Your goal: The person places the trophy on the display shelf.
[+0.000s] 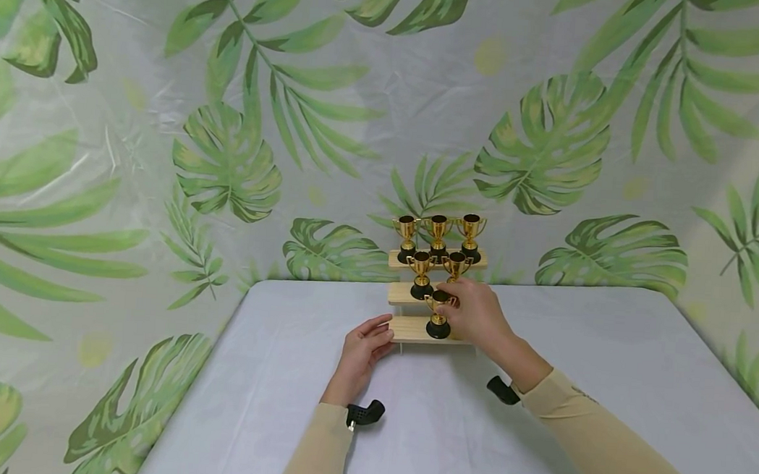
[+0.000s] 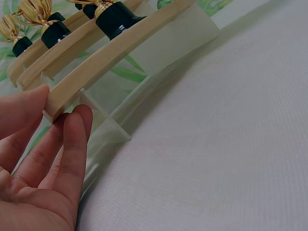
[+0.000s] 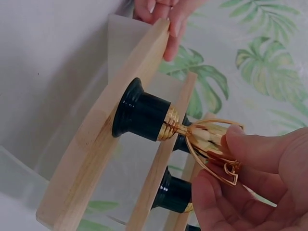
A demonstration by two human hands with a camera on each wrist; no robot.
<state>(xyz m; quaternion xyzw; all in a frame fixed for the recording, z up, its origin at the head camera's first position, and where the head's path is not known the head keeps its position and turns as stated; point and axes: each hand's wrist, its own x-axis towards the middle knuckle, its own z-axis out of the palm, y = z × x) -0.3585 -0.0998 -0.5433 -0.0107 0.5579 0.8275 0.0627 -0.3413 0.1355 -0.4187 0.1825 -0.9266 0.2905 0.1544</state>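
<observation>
A three-step wooden stand point(image 1: 409, 331) carries small gold trophies with black bases: three on the top step, two on the middle, one on the bottom. My right hand point(image 1: 473, 311) pinches the gold cup of the bottom trophy point(image 1: 438, 317), whose base stands on the lowest step. In the right wrist view, thumb and fingers point(image 3: 250, 163) grip the trophy point(image 3: 144, 115) by its cup and handle. My left hand point(image 1: 362, 352) lies with straight fingers against the left end of the lowest step; the fingertips point(image 2: 77, 125) touch that end of the plank point(image 2: 110, 53).
The stand sits at the far middle of a white table point(image 1: 606, 367), close to a leaf-printed backdrop point(image 1: 227, 162). Clear plastic supports point(image 2: 103, 122) hold up the steps. Bare tabletop lies left, right and in front of the stand.
</observation>
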